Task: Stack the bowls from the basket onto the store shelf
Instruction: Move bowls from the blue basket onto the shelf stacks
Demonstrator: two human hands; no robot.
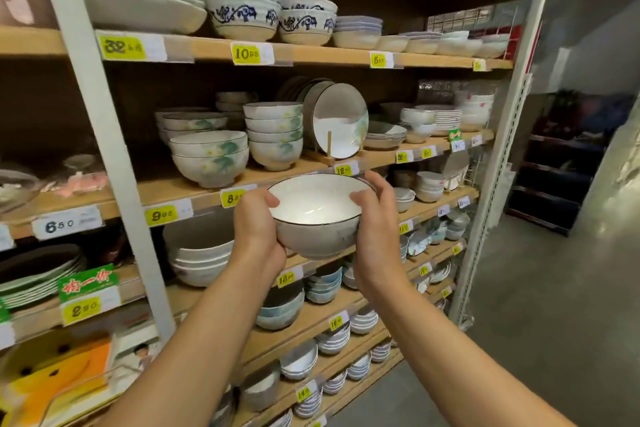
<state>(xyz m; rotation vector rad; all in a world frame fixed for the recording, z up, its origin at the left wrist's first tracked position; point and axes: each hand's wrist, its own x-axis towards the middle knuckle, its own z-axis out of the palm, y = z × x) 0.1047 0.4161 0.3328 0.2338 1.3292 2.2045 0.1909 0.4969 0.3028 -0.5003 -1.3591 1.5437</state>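
I hold one white bowl with a thin dark rim in both hands, in front of the wooden store shelf. My left hand grips its left side with the thumb over the rim. My right hand cups its right side. The bowl is upright, just below the shelf edge with the yellow price tags. On that shelf stand stacks of matching green-flowered bowls: a stack of two and a taller stack. The basket is out of sight.
A plate leans upright on a wooden stand to the right of the stacks. More bowl stacks fill the shelves above and below. White metal uprights frame the bay. An aisle floor lies to the right.
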